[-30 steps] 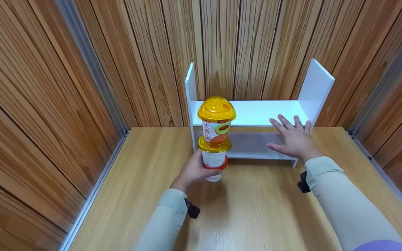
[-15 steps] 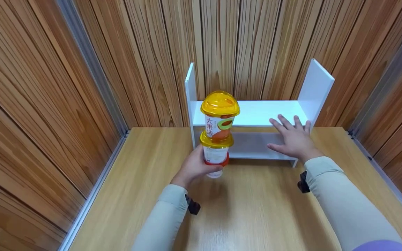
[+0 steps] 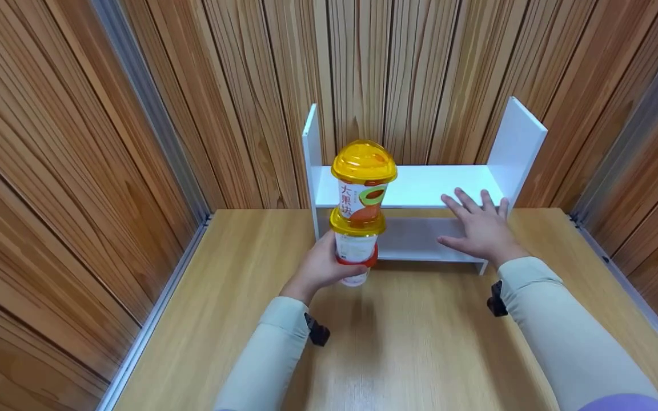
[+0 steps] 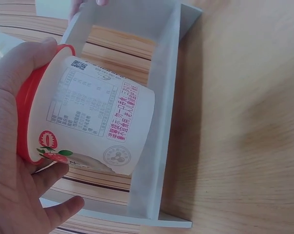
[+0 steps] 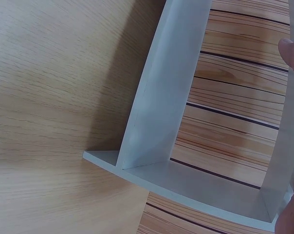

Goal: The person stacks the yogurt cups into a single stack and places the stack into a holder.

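My left hand grips a column of stacked fruit cups above the table. Topmost is a cup with a domed yellow lid and fruit pictures; beneath it is a white cup with a yellow lid. The lowest cup has a red rim, printed text and a strawberry picture; my thumb and fingers curl round that rim. Just behind the column stands a white two-level shelf. My right hand, fingers spread, is at the shelf's right front; whether it touches the board is unclear.
The shelf's tall side panels rise left and right. It stands on a wooden table against a wood-panelled wall. A metal strip edges the table's left side. A purple shape shows at the bottom right.
My left hand has lifted the stacked cups upward and slightly to the right, toward the shelf. The right hand has stayed in place.
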Demonstrator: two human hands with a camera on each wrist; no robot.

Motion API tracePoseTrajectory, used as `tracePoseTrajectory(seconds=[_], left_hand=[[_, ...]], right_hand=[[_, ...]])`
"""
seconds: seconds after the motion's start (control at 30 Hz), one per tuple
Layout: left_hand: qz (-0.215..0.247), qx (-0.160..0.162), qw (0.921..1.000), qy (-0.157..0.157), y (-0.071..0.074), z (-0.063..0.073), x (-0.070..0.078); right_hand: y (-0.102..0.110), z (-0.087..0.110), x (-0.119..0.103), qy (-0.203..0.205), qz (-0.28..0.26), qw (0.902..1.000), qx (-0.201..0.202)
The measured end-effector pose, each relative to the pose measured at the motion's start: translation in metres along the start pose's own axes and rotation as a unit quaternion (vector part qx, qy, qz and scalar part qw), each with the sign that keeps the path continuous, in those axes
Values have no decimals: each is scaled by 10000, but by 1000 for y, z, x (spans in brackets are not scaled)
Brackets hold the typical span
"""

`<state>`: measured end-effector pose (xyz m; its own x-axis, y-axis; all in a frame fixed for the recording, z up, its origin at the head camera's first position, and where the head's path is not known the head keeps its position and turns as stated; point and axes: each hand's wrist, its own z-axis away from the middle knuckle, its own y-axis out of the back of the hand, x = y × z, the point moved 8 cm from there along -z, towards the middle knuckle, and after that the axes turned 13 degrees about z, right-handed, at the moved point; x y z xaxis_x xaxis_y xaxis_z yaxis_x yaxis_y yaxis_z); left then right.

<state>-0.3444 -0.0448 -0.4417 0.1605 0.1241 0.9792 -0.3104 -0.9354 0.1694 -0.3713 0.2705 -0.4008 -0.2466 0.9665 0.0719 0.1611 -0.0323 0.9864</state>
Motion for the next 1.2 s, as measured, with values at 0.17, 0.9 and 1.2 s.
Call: tracePoseTrajectory(seconds=[0.17, 0.9, 1.2], left_hand=[[-179, -5, 9998, 3, 1, -1, 7], [-336, -68, 9987, -384, 0, -6, 34], [-419, -216, 9976, -505, 0, -9, 45]], right_hand=[[1, 0, -1, 21, -18, 10000, 27], [1, 1, 1, -10, -43, 10000, 13], [2, 2, -1, 20, -42, 10000, 4]])
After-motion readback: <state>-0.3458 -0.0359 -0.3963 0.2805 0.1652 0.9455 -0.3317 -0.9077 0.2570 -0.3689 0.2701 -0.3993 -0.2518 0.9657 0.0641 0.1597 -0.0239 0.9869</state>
